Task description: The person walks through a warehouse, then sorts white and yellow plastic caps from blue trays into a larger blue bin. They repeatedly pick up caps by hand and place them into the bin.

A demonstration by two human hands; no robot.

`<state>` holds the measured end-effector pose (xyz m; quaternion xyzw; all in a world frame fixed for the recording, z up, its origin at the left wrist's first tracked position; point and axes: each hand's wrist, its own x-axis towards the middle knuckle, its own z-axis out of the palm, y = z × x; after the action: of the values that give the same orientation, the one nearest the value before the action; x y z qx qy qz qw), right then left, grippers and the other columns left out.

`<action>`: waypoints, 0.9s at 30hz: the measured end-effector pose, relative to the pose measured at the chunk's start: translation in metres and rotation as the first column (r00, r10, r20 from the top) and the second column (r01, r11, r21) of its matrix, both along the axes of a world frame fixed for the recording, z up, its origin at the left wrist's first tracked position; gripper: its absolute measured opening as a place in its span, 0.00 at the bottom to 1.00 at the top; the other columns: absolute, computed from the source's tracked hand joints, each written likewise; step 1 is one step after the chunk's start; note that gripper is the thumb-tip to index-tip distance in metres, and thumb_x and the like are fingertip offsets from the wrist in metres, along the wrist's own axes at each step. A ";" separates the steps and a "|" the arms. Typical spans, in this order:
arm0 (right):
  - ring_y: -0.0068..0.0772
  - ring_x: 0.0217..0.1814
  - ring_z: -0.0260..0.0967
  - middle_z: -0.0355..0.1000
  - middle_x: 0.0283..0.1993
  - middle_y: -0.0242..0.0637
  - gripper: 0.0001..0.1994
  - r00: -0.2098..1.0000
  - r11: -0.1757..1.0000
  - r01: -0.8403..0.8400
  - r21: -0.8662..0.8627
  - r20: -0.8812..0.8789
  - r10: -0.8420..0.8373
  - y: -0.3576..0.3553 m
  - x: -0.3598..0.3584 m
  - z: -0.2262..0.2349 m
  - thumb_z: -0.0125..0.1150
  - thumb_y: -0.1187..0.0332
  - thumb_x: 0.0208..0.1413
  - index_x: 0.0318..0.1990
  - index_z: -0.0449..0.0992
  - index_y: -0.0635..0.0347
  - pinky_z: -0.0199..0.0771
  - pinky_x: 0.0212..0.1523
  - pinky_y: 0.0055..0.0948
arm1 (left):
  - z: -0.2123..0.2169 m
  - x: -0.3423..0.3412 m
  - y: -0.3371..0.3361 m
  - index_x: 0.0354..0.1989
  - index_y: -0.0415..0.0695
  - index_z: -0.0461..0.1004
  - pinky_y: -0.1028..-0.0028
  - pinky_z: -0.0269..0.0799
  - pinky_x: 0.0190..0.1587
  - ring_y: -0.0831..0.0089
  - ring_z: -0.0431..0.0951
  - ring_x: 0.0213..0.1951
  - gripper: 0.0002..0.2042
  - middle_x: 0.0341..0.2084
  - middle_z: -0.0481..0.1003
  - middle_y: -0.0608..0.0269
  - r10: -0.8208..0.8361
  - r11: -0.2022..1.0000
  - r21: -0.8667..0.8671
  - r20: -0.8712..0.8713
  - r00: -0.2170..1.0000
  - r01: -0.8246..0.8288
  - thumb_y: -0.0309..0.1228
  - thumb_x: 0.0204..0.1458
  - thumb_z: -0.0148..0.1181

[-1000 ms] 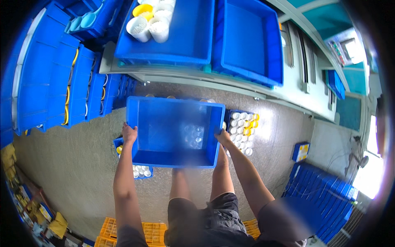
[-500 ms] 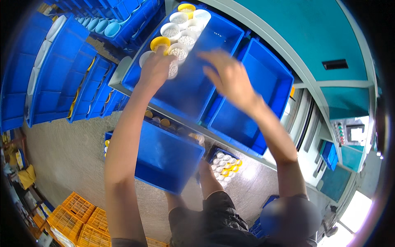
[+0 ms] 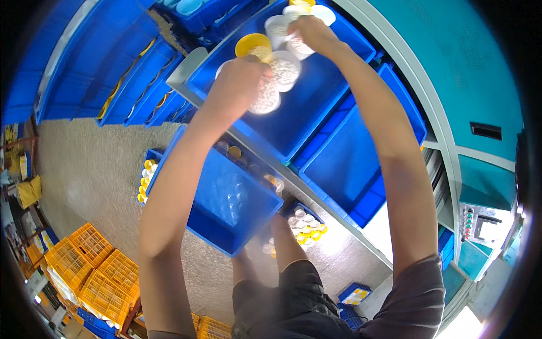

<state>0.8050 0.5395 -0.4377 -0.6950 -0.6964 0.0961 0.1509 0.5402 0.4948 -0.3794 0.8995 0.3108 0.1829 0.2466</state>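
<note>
White cups and yellow cups (image 3: 249, 43) filled with small white pellets stand close together along the left side of a blue bin (image 3: 316, 96). My left hand (image 3: 240, 85) is closed at the rim of a near white cup (image 3: 265, 103); its fingertips are partly hidden behind the knuckles. Farther back, my right hand (image 3: 313, 33) pinches the rim of another white cup (image 3: 300, 50). Between the hands sits a third white cup (image 3: 286, 70), also full of pellets, close beside my left fingers.
A second blue bin (image 3: 350, 164) adjoins on the right, and a lower blue bin (image 3: 226, 198) sits before my legs. Blue crates (image 3: 84, 68) are stacked at left. Orange crates (image 3: 107, 282) stand at lower left. A teal machine cabinet (image 3: 446, 62) borders the right.
My right hand has moved from above the bin, fingers apart, to grip a far white cup. My left hand stays among the near cups. The whole view has shifted, bringing the cups higher and rightward.
</note>
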 end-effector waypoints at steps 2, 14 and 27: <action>0.48 0.45 0.75 0.77 0.43 0.46 0.12 0.990 1.000 -0.020 0.003 0.137 0.020 -0.022 -0.004 0.023 0.63 0.74 0.47 0.41 0.80 0.54 0.74 0.47 0.38 | 0.029 -0.034 -0.027 0.38 0.41 0.79 0.68 0.75 0.42 0.55 0.79 0.38 0.09 0.40 0.78 0.51 -0.044 0.993 0.119 0.179 0.983 0.022 0.21 0.47 0.61; 0.50 0.48 0.75 0.74 0.46 0.52 0.19 0.962 0.957 -0.263 0.121 -0.042 0.270 -0.253 -0.198 0.195 0.59 0.86 0.39 0.41 0.80 0.59 0.79 0.44 0.35 | 0.029 -0.286 -0.178 0.39 0.44 0.80 0.68 0.77 0.41 0.59 0.80 0.40 0.11 0.42 0.77 0.49 0.253 0.925 -0.288 -0.022 0.967 -0.249 0.19 0.46 0.62; 0.50 0.55 0.70 0.67 0.58 0.47 0.13 0.979 0.818 -0.072 -0.571 -0.197 -0.052 -0.368 -0.334 -0.192 0.47 0.71 0.57 0.45 0.77 0.55 0.71 0.54 0.40 | -0.310 -0.310 -0.344 0.37 0.43 0.77 0.63 0.79 0.39 0.57 0.80 0.38 0.08 0.50 0.70 0.50 -0.094 0.900 -0.419 -0.448 0.889 -0.116 0.28 0.52 0.53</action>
<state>0.4714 0.1714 -0.6299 -0.6908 -0.6193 0.3731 0.0038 0.2302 0.1505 -0.6893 0.8372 0.3978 -0.1067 0.3597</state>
